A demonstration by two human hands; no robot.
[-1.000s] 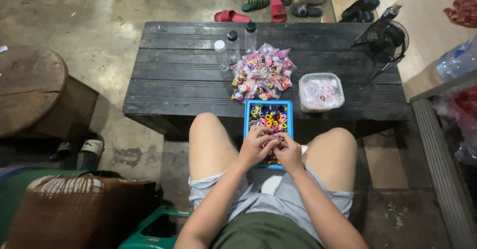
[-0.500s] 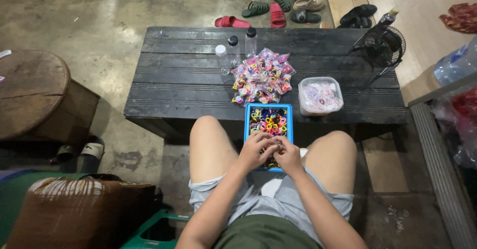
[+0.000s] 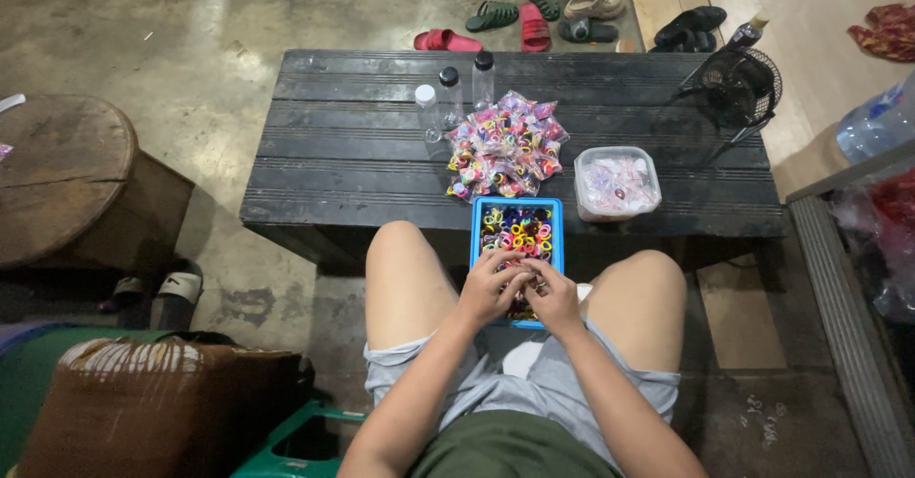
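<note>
A: What sits around the blue tray (image 3: 477, 240)?

B: It rests on the person's knees, against the dark tabletop (image 3: 362, 154), so the colourful hair ties inside stay within easy reach. The left hand (image 3: 489, 287) and right hand (image 3: 553, 297) meet over its near end, fingers curled together; what they pinch I cannot tell. Beyond the tray lies a heap of packets (image 3: 505, 144); right of that, a lidded tub (image 3: 617, 183).

Tray (image 3: 479, 219) rests on lap, against table (image 3: 334, 168) edge; packet pile (image 3: 503, 146) behind it; lidded tub (image 3: 617, 183) right; bottles (image 3: 448, 97) behind-left.
</note>
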